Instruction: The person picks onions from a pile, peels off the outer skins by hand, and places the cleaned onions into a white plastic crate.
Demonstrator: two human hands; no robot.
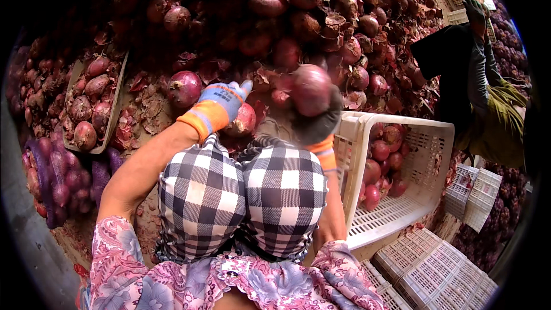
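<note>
My right hand [319, 121], in a dark glove with an orange cuff, grips a large red onion [311, 89] in front of my knees. The hand and onion are slightly blurred by motion. My left hand [222, 101], in a blue-grey glove with an orange cuff, is over the near edge of the onion heap, fingers stretched out to the right. Close against its lower side lies a red onion [243, 120]; contact is unclear. Just left of that hand sits another round onion [185, 88]. Beside my right forearm, a white plastic crate [396, 225] holds several red onions.
A big onion heap [267, 3] rises ahead. At left are a shallow container [117, 109] of onions and purple mesh bags [47, 181]. White slatted crates [427, 264] lie at lower right. Another person in an olive garment [505, 123] is at far right.
</note>
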